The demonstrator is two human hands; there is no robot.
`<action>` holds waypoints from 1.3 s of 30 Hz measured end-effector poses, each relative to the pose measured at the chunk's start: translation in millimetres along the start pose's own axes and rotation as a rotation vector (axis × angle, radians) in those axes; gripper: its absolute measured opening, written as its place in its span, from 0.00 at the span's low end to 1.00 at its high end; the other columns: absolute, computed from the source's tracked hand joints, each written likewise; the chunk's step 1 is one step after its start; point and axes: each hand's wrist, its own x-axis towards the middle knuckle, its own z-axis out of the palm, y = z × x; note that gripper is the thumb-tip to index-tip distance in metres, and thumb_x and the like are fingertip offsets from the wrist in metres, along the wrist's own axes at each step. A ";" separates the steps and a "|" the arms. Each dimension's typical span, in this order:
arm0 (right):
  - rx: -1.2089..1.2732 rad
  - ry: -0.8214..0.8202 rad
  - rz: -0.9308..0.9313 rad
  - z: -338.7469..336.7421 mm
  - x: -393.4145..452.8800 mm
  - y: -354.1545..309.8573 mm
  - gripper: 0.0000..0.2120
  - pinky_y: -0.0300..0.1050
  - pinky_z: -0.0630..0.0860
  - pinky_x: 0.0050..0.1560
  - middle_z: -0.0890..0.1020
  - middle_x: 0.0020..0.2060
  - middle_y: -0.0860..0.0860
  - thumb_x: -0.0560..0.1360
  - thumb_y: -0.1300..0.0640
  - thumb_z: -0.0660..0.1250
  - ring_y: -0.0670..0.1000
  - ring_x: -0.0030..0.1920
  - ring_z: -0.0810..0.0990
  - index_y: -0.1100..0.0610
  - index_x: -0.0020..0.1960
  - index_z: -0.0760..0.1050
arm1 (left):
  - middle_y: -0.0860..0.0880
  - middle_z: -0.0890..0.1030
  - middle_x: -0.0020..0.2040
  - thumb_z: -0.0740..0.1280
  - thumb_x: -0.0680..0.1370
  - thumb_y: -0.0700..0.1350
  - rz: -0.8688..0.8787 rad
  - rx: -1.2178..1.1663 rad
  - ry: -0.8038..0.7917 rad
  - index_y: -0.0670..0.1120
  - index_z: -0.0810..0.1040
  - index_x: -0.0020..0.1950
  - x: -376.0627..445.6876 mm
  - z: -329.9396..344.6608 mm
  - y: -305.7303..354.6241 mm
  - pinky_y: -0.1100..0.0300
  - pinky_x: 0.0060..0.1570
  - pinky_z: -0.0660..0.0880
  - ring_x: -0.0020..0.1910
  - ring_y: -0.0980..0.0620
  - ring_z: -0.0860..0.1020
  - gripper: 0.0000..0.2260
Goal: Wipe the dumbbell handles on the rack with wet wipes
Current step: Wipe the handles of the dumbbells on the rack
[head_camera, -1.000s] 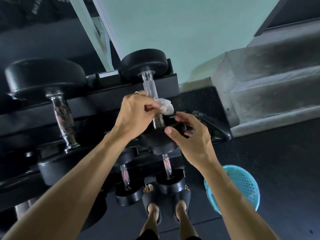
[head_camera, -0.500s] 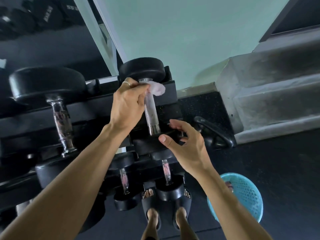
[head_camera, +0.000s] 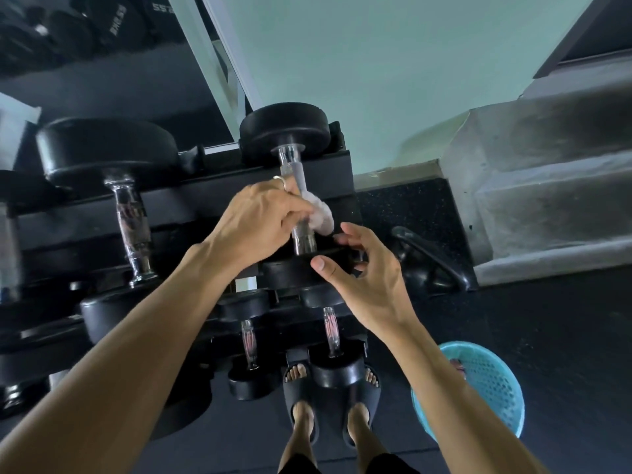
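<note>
Surroundings: black rack (head_camera: 171,213) holds dumbbells on tiers. A larger dumbbell (head_camera: 126,206) sits on the top tier to the left; two small dumbbells (head_camera: 290,340) lie on a lower, nearer tier. A blue perforated basket (head_camera: 492,384) stands on the dark floor at near right. A black kettlebell (head_camera: 431,258) rests just right of the rack, with concrete steps (head_camera: 547,200) beyond it. Feet in black slides (head_camera: 328,412) stand at the rack's base.

Target dumbbell (head_camera: 294,186) lies on the top tier, right end, handle running far to near. Left hand (head_camera: 260,217) is clenched on a white wipe (head_camera: 319,215), pressing it against the lower half of the handle. Right hand (head_camera: 369,275) is spread, fingers released, cupping the near weight head just below the wipe; contact cannot be confirmed.
</note>
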 end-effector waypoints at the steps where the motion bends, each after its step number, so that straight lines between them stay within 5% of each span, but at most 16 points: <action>1: -0.004 0.006 0.005 0.6 -0.8 0.8 0.42 0.53 0.75 0.64 0.78 0.59 0.39 0.63 0.26 0.66 0.45 0.64 0.74 0.44 0.72 0.68 | 0.53 0.80 0.44 0.71 0.76 0.37 0.005 -0.029 -0.068 0.48 0.86 0.50 -5.4 -0.5 2.2 0.48 0.43 0.79 0.42 0.51 0.79 0.08; 3: -0.002 0.010 0.016 0.1 -2.5 0.6 0.41 0.53 0.75 0.64 0.78 0.60 0.43 0.63 0.26 0.66 0.46 0.64 0.75 0.44 0.71 0.68 | 0.54 0.79 0.42 0.72 0.76 0.36 -0.028 -0.081 -0.173 0.49 0.87 0.51 -14.5 -1.6 7.7 0.48 0.45 0.78 0.42 0.52 0.78 0.10; 7: 0.007 -0.008 0.010 -0.1 -2.3 -3.3 0.39 0.54 0.74 0.65 0.78 0.58 0.39 0.64 0.29 0.67 0.46 0.65 0.74 0.45 0.71 0.68 | 0.53 0.80 0.45 0.72 0.77 0.39 -0.078 -0.060 -0.053 0.50 0.86 0.51 -7.9 -0.8 12.0 0.49 0.45 0.78 0.44 0.51 0.79 0.08; 10: -0.018 -0.001 0.004 -0.5 -2.6 -3.4 0.40 0.54 0.74 0.65 0.79 0.61 0.43 0.65 0.28 0.68 0.46 0.65 0.74 0.46 0.72 0.68 | 0.53 0.79 0.45 0.68 0.78 0.39 -0.094 -0.028 -0.186 0.51 0.86 0.50 -4.6 -5.0 16.1 0.48 0.46 0.77 0.46 0.50 0.78 0.09; 13: -0.066 0.031 -0.050 -1.7 -6.4 -10.6 0.33 0.51 0.73 0.66 0.80 0.59 0.44 0.71 0.39 0.73 0.46 0.63 0.75 0.49 0.71 0.70 | 0.56 0.78 0.45 0.69 0.78 0.40 -0.162 -0.043 -0.226 0.52 0.86 0.52 -17.8 -14.6 13.1 0.51 0.49 0.76 0.46 0.55 0.77 0.09; 17: -0.272 0.271 -0.390 9.0 -12.2 -30.9 0.21 0.54 0.76 0.58 0.80 0.56 0.49 0.74 0.51 0.71 0.51 0.58 0.76 0.54 0.65 0.77 | 0.57 0.80 0.43 0.72 0.77 0.41 -0.338 -0.279 0.014 0.49 0.86 0.51 -46.4 -32.2 9.4 0.70 0.45 0.72 0.42 0.61 0.78 0.06; 21: -0.273 0.287 -0.684 46.4 -22.8 -53.0 0.11 0.55 0.81 0.50 0.81 0.54 0.54 0.76 0.59 0.68 0.53 0.53 0.82 0.58 0.58 0.82 | 0.54 0.83 0.39 0.72 0.77 0.37 -0.427 -0.511 0.140 0.50 0.85 0.47 -85.1 -48.6 12.3 0.70 0.42 0.75 0.40 0.60 0.82 0.07; 25: -0.074 0.192 -0.604 96.7 -39.7 -74.8 0.13 0.38 0.81 0.50 0.83 0.54 0.53 0.75 0.64 0.73 0.45 0.50 0.84 0.60 0.60 0.82 | 0.49 0.85 0.37 0.69 0.78 0.35 -0.529 -0.821 0.252 0.49 0.85 0.46 -118.6 -64.5 0.8 0.67 0.37 0.78 0.37 0.53 0.84 0.09; 30: 0.259 0.152 -0.299 146.1 -51.0 -98.7 0.15 0.41 0.81 0.53 0.85 0.50 0.49 0.72 0.64 0.75 0.48 0.50 0.84 0.53 0.57 0.82 | 0.47 0.87 0.44 0.66 0.79 0.33 -0.581 -1.076 0.162 0.42 0.84 0.54 -152.3 -87.2 -28.3 0.63 0.47 0.81 0.47 0.51 0.85 0.10; 33: 0.281 0.151 -0.239 168.7 -50.9 -114.2 0.11 0.41 0.81 0.49 0.86 0.46 0.48 0.74 0.63 0.74 0.47 0.47 0.85 0.52 0.54 0.83 | 0.50 0.87 0.44 0.68 0.79 0.38 -0.528 -0.945 0.182 0.46 0.84 0.55 -173.0 -95.1 -52.5 0.63 0.48 0.81 0.46 0.55 0.85 0.08; 36: 0.245 0.206 -0.247 182.0 -44.1 -123.7 0.13 0.33 0.78 0.48 0.85 0.42 0.41 0.74 0.63 0.74 0.40 0.45 0.84 0.45 0.50 0.81 | 0.55 0.85 0.44 0.70 0.78 0.43 -0.571 -0.634 0.386 0.48 0.85 0.51 -191.4 -84.8 -75.4 0.68 0.46 0.77 0.44 0.60 0.83 0.05; 39: 0.156 0.251 -0.253 185.4 -32.2 -123.9 0.11 0.38 0.80 0.51 0.84 0.42 0.37 0.75 0.61 0.73 0.40 0.48 0.84 0.44 0.51 0.81 | 0.56 0.82 0.45 0.69 0.78 0.50 -0.665 -0.507 0.442 0.50 0.83 0.49 -207.1 -63.8 -89.9 0.67 0.45 0.75 0.44 0.61 0.80 0.05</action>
